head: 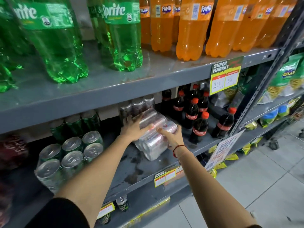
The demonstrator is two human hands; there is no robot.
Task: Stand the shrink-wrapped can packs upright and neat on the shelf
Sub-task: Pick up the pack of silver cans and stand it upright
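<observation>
A shrink-wrapped pack of silver cans (pixel 153 143) lies on its side, tilted, on the grey middle shelf (pixel 141 170). My left hand (pixel 134 129) grips its upper left side and my right hand (pixel 171 137) grips its right end. To the left stands an upright wrapped pack of green cans (pixel 69 155) with silver tops. Another upright green pack (pixel 75 125) is behind it. A dark can pack (pixel 136 106) stands upright at the back, just behind the silver pack.
Small Coca-Cola bottles (pixel 195 119) stand right of the silver pack. Sprite bottles (pixel 62 46) and Fanta bottles (pixel 192 30) fill the shelf above. Price tags (pixel 225 76) hang from shelf edges. A lone can (pixel 122 202) sits on the lower shelf. Snack bags (pixel 286 79) are at right.
</observation>
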